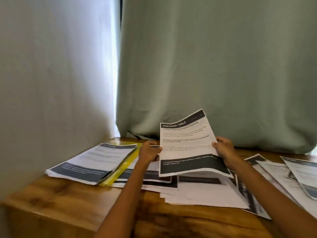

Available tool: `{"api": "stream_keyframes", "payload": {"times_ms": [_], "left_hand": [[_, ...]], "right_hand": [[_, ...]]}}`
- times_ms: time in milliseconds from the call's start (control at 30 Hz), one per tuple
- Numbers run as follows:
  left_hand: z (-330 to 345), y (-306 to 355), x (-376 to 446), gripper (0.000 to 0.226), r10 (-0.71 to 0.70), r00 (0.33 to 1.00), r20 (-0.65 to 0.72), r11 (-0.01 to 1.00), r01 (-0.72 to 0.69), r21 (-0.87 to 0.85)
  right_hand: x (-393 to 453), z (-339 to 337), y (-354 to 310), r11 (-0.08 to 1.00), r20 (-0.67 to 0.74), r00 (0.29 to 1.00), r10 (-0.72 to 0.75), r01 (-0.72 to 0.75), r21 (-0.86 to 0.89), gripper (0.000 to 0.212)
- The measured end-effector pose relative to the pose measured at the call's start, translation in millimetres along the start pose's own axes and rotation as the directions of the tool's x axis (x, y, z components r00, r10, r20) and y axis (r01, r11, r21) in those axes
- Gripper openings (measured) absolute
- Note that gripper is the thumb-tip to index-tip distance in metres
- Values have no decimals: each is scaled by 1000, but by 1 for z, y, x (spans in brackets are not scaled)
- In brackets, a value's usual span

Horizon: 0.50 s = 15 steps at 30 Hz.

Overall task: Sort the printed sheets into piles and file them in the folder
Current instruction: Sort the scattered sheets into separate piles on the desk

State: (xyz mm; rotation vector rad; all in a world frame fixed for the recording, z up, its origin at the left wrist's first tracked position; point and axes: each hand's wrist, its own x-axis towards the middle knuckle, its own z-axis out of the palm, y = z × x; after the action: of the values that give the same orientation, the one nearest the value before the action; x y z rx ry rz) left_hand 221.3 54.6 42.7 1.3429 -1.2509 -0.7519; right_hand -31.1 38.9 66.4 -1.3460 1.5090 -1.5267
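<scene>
A printed sheet (187, 143) headed "DRESSING TABLE", with dark bands at top and bottom, is held up tilted above the table. My left hand (149, 152) pinches its left edge and my right hand (223, 148) grips its right edge. Under it lie several loose printed sheets (197, 193) spread over the table. At the left a neat pile of sheets (92, 162) lies on a yellow folder (120, 170). More sheets (298, 174) lie scattered at the right.
The wooden table (68, 200) has bare wood at its front left and front edge. A pale green curtain (214, 66) hangs close behind the table, with a white curtain (51, 74) at the left.
</scene>
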Motion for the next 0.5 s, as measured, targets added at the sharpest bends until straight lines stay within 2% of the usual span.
{"api": "stream_keyframes", "payload": {"times_ms": [67,133,200,267,400,500], "left_hand": [[-43,-13,6,28,-11,993,-115,990,27,141],[-85,-30,11,22,33,981,-192,927,42,374],[-123,-53,17,19,-11,988,-151,820,95,565],[-144,-73,19,18,-107,993,-43,710,107,696],[-149,-81,18,31,-120,991,60,630,29,776],[-149,-80,25,36,-137,986,100,627,8,779]], "right_hand": [[-3,34,-8,1000,21,1000,21,-20,-20,27],[-5,62,-15,999,29,999,28,-27,-19,29],[-6,89,-21,999,46,999,23,-21,-44,32],[-5,110,-25,997,59,998,22,-18,-72,34],[-3,138,-28,992,65,998,18,-9,-129,32],[-6,149,-31,988,42,999,-2,8,-151,32]]}}
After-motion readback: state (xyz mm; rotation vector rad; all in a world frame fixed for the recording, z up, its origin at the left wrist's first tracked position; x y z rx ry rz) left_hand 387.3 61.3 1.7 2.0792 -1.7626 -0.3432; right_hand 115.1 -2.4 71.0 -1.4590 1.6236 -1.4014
